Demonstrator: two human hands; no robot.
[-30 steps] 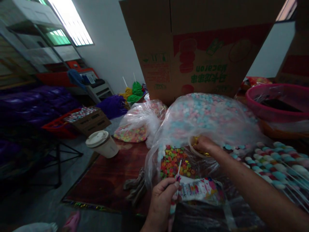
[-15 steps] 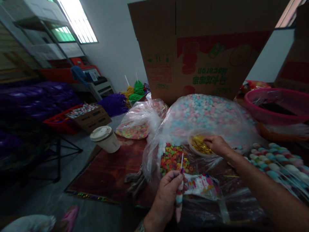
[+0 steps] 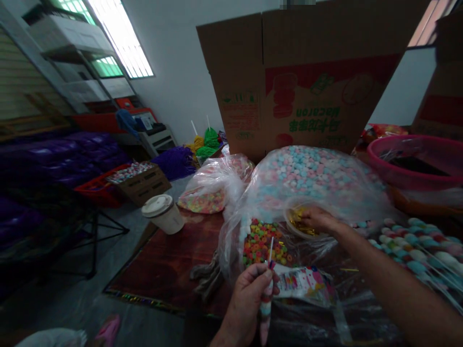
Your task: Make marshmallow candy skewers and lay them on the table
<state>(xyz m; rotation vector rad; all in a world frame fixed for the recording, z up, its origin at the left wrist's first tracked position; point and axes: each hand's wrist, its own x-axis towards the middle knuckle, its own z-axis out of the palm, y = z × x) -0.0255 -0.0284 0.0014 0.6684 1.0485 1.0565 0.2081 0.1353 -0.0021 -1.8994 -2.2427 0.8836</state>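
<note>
Candy skewer (image 3: 265,308) in left hand (image 3: 248,294), right hand (image 3: 318,219) in tub (image 3: 289,225), carton (image 3: 238,58) behind

A barred window (image 3: 121,41) lights a pale wall (image 3: 177,62) beside metal shelving (image 3: 85,60) above a grey floor (image 3: 144,260).

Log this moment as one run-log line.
left hand: holding wrapped candy stick | right hand: fingers at gold strips in bowl | nearby: coloured rings, lidded cup

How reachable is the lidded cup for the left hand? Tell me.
Probably yes: only grey cloth and clear plastic separate left hand and lidded cup, though that hand holds a wrapped skewer.
</note>
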